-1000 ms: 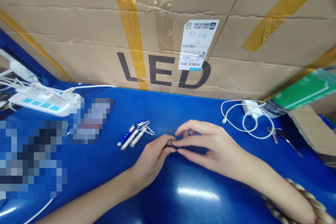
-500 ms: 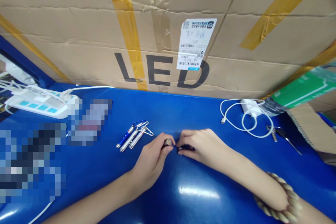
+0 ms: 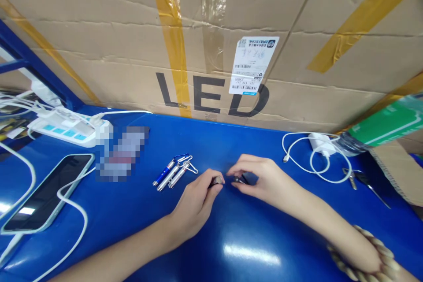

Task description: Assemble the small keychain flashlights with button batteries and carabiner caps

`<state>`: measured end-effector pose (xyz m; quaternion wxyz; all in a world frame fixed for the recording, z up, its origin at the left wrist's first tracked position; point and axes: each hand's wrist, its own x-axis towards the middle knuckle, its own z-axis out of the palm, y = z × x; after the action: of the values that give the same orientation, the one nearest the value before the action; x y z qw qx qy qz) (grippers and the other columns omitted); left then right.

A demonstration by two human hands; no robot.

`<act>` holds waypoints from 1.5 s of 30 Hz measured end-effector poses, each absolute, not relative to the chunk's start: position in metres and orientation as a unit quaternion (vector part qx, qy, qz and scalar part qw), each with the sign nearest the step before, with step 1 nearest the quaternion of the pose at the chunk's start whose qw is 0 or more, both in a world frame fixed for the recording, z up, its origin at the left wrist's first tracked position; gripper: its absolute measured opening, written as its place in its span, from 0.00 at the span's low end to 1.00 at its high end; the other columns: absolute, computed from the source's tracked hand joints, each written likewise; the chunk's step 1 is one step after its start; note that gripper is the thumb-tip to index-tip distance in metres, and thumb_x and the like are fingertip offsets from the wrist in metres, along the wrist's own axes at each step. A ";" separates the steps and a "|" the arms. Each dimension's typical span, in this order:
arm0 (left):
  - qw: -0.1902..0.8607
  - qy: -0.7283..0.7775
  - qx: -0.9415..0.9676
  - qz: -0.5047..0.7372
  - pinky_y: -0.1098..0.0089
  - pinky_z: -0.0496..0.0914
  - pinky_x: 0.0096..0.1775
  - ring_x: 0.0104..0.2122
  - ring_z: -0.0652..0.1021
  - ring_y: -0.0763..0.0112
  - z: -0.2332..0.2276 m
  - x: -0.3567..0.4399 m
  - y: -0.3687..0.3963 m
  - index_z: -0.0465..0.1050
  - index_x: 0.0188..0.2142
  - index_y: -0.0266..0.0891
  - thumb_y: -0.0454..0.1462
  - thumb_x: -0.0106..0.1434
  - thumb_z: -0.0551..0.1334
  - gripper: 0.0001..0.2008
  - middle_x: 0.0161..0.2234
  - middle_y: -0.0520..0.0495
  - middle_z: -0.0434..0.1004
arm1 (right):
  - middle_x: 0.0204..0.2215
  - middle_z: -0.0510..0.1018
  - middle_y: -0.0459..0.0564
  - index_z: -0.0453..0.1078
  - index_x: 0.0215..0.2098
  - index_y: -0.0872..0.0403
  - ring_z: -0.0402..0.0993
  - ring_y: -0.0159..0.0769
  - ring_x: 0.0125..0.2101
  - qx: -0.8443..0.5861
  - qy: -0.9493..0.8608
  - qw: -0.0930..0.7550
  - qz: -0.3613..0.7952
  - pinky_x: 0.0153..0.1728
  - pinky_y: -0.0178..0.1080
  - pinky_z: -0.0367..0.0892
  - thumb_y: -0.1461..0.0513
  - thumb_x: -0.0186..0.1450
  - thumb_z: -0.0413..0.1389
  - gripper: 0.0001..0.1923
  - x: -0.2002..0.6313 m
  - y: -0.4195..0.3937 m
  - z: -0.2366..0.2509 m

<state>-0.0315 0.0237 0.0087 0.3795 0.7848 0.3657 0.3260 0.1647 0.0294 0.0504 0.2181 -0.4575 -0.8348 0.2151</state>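
Observation:
My left hand (image 3: 200,200) is closed around a small, short cylinder (image 3: 217,180); its round, brownish end shows between thumb and forefinger, while the rest is hidden. A short gap away, my right hand (image 3: 262,176) curls around a small dark piece (image 3: 245,179) with a shiny end. Its thumb and forefinger are parted at the tips, and the piece's exact kind cannot be made out. Left of my hands, a blue penlight (image 3: 163,174) and two silver penlights (image 3: 178,176) with clips lie side by side on the blue table (image 3: 185,246).
A large cardboard box (image 3: 125,53) marked LED stands along the back. On the left are a white power strip (image 3: 82,134), a phone (image 3: 46,196) with white cables and a blurred-out item (image 3: 122,154). At right lie a white charger (image 3: 322,143) with cable and keys (image 3: 352,179).
My right hand has drawn slightly away from the left, and its thumb and forefinger have spread apart. The whole view has shifted, with the table's things appearing further right.

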 end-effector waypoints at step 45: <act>0.185 0.221 0.869 0.402 0.69 0.65 0.31 0.24 0.70 0.71 0.004 -0.029 0.025 0.70 0.41 0.31 0.32 0.69 0.50 0.10 0.26 0.46 0.75 | 0.19 0.76 0.46 0.75 0.25 0.58 0.72 0.28 0.19 -0.466 -0.693 0.183 0.519 0.21 0.28 0.66 0.62 0.60 0.57 0.09 0.161 0.021 0.061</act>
<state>-0.0290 0.0249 0.0036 0.1851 0.8691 0.2212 0.4017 0.1605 0.0208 0.0613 0.1826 -0.4659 -0.6931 0.5189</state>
